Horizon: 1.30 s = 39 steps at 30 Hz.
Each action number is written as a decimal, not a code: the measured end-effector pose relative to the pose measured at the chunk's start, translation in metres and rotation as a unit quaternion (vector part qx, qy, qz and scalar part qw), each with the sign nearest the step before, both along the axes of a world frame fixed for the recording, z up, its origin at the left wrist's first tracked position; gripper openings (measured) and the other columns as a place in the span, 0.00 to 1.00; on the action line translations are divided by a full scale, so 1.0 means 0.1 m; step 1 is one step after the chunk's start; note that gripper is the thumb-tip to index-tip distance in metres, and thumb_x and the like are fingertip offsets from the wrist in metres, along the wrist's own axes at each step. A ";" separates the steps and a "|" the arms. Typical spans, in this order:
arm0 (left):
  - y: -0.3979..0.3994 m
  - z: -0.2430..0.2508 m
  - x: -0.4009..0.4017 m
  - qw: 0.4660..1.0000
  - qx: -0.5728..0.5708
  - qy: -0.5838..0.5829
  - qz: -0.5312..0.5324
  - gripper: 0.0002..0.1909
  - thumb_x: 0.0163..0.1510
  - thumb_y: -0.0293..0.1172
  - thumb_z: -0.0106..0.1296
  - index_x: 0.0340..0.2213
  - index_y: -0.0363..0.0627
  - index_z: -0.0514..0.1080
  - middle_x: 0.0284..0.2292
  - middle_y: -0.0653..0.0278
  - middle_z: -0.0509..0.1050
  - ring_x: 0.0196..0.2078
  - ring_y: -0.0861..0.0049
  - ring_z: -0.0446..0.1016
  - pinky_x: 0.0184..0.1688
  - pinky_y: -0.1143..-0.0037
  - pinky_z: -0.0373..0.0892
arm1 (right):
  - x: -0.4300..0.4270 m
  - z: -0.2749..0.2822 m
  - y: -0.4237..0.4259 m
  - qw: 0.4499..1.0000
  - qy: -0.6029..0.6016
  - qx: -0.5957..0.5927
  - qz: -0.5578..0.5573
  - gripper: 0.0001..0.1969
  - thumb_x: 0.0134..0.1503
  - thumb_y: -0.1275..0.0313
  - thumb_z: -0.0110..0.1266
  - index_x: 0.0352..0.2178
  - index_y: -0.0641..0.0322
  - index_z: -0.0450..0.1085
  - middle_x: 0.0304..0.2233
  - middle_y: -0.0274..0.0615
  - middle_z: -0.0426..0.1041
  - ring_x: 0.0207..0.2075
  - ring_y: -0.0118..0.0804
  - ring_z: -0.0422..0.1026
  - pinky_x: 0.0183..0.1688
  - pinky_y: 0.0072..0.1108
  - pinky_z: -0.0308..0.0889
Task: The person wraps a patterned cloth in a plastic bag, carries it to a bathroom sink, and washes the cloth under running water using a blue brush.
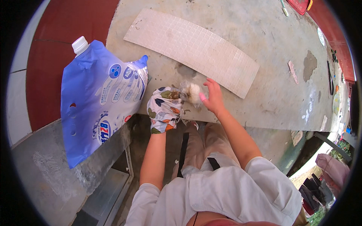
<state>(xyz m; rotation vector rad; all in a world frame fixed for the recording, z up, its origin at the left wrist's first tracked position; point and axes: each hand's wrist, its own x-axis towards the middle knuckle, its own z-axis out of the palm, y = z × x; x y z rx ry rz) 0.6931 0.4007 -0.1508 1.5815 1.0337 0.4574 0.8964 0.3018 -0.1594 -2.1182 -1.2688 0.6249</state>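
Observation:
My left hand is wholly covered by a patterned fabric with leaf-like shapes in orange, green and dark blue on white. Its fingers are hidden, and a brown stain shows near the fabric's upper right. Touching or very near that stain lies a whitish, fluffy-looking lump in clear crinkled plastic film, brownish on its left side. My right hand is at the lump's right edge, fingers apart, with something pink around the thumb. Whether the thumb touches the film cannot be told.
A large blue-and-white detergent pouch with a white cap stands left. Beyond my hands, a pale textured tile lies on the concrete slab. A red object is at the far right; a pink scrap lies on the slab.

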 end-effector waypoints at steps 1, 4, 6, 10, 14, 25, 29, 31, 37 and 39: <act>-0.02 0.01 -0.02 0.989 -0.108 -0.078 0.061 0.14 0.49 0.34 0.42 0.36 0.40 0.63 0.34 0.56 0.69 0.36 0.65 0.69 0.42 0.68 0.66 | -0.03 0.08 0.00 0.996 -0.049 -0.039 0.067 0.20 0.43 0.71 0.51 0.41 0.58 0.59 0.48 0.49 0.57 0.48 0.47 0.58 0.48 0.33 0.55; -0.06 0.06 -0.10 0.909 -0.306 -0.220 0.178 0.15 0.48 0.34 0.43 0.37 0.39 0.62 0.35 0.55 0.69 0.37 0.65 0.69 0.42 0.67 0.66 | -0.09 -0.09 -0.12 0.968 -0.125 -0.111 0.187 0.25 0.44 0.67 0.52 0.45 0.57 0.58 0.49 0.49 0.56 0.48 0.46 0.58 0.48 0.32 0.55; -0.10 0.11 -0.11 0.863 -0.371 -0.270 0.211 0.16 0.48 0.33 0.44 0.38 0.38 0.62 0.36 0.54 0.69 0.37 0.65 0.69 0.43 0.67 0.66 | -0.07 -0.37 -0.26 0.948 -0.155 -0.145 0.236 0.27 0.44 0.65 0.53 0.46 0.58 0.57 0.47 0.51 0.59 0.45 0.47 0.62 0.46 0.32 0.57; -0.18 0.12 -0.13 0.786 -0.446 -0.344 0.256 0.18 0.47 0.32 0.46 0.40 0.36 0.60 0.37 0.53 0.68 0.38 0.65 0.68 0.43 0.67 0.66 | 0.20 -0.82 -0.30 0.914 0.331 -0.214 -0.091 0.21 0.50 0.64 0.48 0.44 0.59 0.58 0.37 0.45 0.67 0.33 0.42 0.69 0.35 0.28 0.65; -0.21 -0.03 -0.04 0.789 -0.403 -0.387 0.255 0.20 0.46 0.31 0.47 0.41 0.35 0.59 0.38 0.52 0.67 0.40 0.64 0.68 0.44 0.67 0.66 | 0.18 -0.61 -0.27 0.717 0.603 -0.190 -0.294 0.16 0.53 0.64 0.42 0.41 0.60 0.60 0.34 0.38 0.67 0.31 0.36 0.68 0.29 0.22 0.65; -0.11 0.03 0.33 0.995 -0.049 -0.071 0.044 0.16 0.38 0.36 0.54 0.32 0.43 0.70 0.33 0.62 0.72 0.38 0.71 0.69 0.44 0.75 0.63 | 0.08 -0.35 -0.37 0.937 0.105 -0.039 -0.331 0.16 0.51 0.62 0.48 0.32 0.68 0.63 0.29 0.47 0.66 0.32 0.36 0.65 0.38 0.22 0.59; -0.08 0.27 0.41 0.995 0.082 0.020 -0.052 0.15 0.39 0.39 0.50 0.31 0.49 0.71 0.34 0.63 0.72 0.39 0.67 0.68 0.49 0.71 0.57 | 0.10 -0.40 -0.40 0.947 0.097 -0.133 -0.277 0.16 0.52 0.62 0.46 0.28 0.70 0.65 0.25 0.44 0.67 0.29 0.34 0.65 0.35 0.22 0.59; -0.06 0.37 0.53 0.963 0.239 0.075 -0.101 0.16 0.42 0.41 0.46 0.33 0.51 0.70 0.35 0.62 0.71 0.42 0.65 0.66 0.52 0.69 0.53 | 0.12 -0.44 -0.41 0.930 0.177 -0.083 -0.312 0.15 0.52 0.62 0.47 0.27 0.68 0.65 0.26 0.41 0.67 0.27 0.33 0.64 0.34 0.21 0.59; -0.26 -0.50 0.82 0.958 0.247 0.065 -0.127 0.13 0.36 0.38 0.51 0.27 0.47 0.72 0.27 0.59 0.72 0.32 0.61 0.69 0.38 0.71 0.64 | 0.20 -0.28 -0.41 0.827 0.428 0.004 -0.363 0.09 0.51 0.63 0.46 0.28 0.57 0.67 0.28 0.30 0.67 0.30 0.24 0.62 0.35 0.18 0.56; -0.33 -0.73 0.84 0.967 0.223 0.084 -0.095 0.13 0.38 0.38 0.50 0.28 0.47 0.72 0.28 0.59 0.72 0.33 0.63 0.69 0.38 0.72 0.64 | 0.22 -0.15 -0.38 0.788 0.490 0.001 -0.372 0.08 0.51 0.63 0.45 0.30 0.53 0.66 0.30 0.27 0.67 0.33 0.22 0.62 0.37 0.18 0.55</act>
